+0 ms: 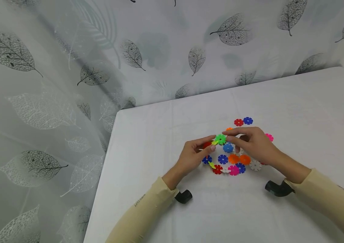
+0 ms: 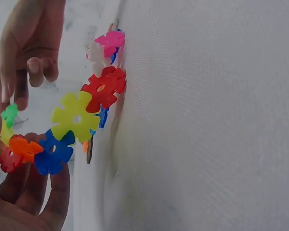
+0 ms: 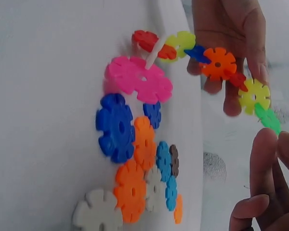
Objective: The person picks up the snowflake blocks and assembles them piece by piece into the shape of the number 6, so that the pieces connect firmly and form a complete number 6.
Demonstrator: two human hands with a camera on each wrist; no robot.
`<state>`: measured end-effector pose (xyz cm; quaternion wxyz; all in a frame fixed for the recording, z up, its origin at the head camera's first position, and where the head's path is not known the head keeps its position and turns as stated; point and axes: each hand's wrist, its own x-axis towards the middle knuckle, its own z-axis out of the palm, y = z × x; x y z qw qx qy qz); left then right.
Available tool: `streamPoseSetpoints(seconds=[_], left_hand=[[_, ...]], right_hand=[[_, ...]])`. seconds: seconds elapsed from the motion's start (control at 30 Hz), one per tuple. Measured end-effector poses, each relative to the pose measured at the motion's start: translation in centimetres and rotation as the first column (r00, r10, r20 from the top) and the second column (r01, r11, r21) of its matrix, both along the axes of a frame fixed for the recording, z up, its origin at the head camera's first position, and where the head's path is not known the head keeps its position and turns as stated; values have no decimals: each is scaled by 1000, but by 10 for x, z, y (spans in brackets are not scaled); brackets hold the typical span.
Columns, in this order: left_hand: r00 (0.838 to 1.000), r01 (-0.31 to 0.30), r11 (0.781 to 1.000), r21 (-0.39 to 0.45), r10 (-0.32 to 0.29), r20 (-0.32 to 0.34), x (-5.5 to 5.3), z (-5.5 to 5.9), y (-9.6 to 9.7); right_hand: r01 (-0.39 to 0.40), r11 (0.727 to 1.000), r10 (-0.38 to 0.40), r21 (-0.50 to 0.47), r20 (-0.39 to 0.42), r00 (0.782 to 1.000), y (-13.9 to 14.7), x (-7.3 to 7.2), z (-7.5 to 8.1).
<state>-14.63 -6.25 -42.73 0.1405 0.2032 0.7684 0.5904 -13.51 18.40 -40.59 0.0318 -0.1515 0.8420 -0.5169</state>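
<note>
A curved chain of interlocked, notched plastic flower discs hangs from both hands above the white table. My left hand [image 1: 191, 153] pinches its upper end near a yellow disc [image 3: 255, 96], its other fingers behind the chain. My right hand [image 1: 255, 143] pinches the green disc [image 1: 220, 139] at the tip between thumb and forefinger. The green disc is slotted into the yellow one. Further along come red, an orange disc [image 3: 218, 64], a blue disc [image 2: 54, 152], another yellow disc [image 2: 76, 118], a red disc [image 1: 217, 169], a white one and a pink disc [image 1: 233, 170].
Loose discs lie on the tablecloth [image 1: 147, 135] under and beyond the hands, among them an orange disc [image 1: 245, 159], a white disc [image 1: 255, 165], a red disc [image 1: 238, 122] and a blue disc [image 1: 248, 120]. A leaf-patterned curtain [image 1: 166, 50] hangs behind the table.
</note>
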Motion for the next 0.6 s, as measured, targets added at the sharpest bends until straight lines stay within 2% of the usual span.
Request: streamPoseSetpoints(seconds=[0.1, 0.17, 0.37, 0.6], left_hand=[[1000, -13, 1000, -2, 13, 19, 0, 0, 0], [999, -23, 1000, 3, 23, 36, -1, 0, 0], [998, -36, 999, -7, 37, 50, -2, -1, 0], [998, -41, 999, 9, 41, 41, 8, 20, 1]], right_hand=[[39, 999, -39, 5, -28, 999, 7, 0, 0], [91, 996, -90, 18, -44, 995, 14, -1, -1], [262, 961, -259, 85, -41, 965, 42, -7, -1], [373, 912, -373, 169, -35, 927, 74, -15, -4]])
